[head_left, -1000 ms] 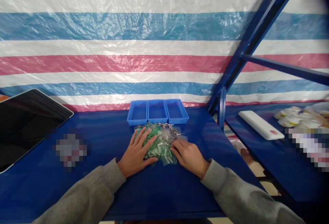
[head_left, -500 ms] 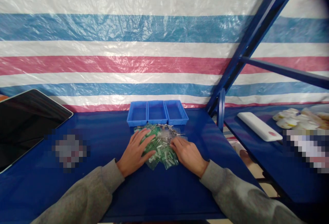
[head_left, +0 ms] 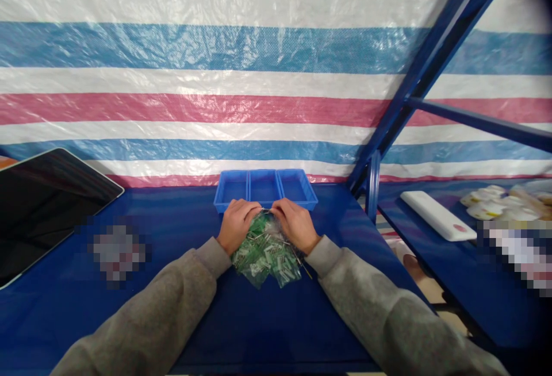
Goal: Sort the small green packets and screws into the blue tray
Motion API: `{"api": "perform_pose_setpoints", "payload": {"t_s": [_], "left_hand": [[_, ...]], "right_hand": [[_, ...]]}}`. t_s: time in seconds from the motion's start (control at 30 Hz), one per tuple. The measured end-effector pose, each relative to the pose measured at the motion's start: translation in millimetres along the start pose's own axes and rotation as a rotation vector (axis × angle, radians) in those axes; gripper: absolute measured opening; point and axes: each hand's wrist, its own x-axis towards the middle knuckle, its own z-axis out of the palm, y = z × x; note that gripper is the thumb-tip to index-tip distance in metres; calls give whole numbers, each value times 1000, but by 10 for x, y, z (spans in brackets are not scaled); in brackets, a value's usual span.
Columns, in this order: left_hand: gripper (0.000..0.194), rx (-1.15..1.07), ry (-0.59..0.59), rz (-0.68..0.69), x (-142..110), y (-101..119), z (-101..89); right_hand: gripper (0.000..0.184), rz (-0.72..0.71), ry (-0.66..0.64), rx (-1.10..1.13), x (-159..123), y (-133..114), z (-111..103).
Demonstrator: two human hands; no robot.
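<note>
A pile of small clear and green plastic bags (head_left: 263, 255) lies on the blue table, with thin metal pieces showing in and among the bags. My left hand (head_left: 237, 225) is at the pile's far left edge, its fingers curled and pressed together. Opposite it, my right hand (head_left: 297, 225) is closed in the same way at the far right edge. The fingertips of both hands almost meet just in front of the blue bins. A sliver of thin metal shows between them, but what each hand grips is mostly hidden by the fingers.
Three joined blue bins (head_left: 264, 187) stand behind the pile. A dark-screened tablet (head_left: 47, 209) leans at the left, near a blurred item (head_left: 119, 252). To the right are a blue metal frame (head_left: 405, 100) and another table with a white box (head_left: 437, 215) and white-and-yellow rolls (head_left: 487, 206).
Both hands have moved away from me to the pile's far edge and closer together. My left hand, spread over the bags before, is now closed.
</note>
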Motion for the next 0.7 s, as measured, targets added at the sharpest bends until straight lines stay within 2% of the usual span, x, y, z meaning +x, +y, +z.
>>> {"api": "perform_pose_setpoints", "payload": {"t_s": [0.13, 0.23, 0.7], "left_hand": [[18, -47, 100, -27, -66, -35, 25], [16, -82, 121, -23, -81, -47, 43], [20, -146, 82, -19, -88, -84, 97]], "right_hand": [[17, -46, 59, 165, -99, 4, 63], [18, -31, 106, 224, -119, -3, 87], [20, 72, 108, 230, -100, 41, 176]]}}
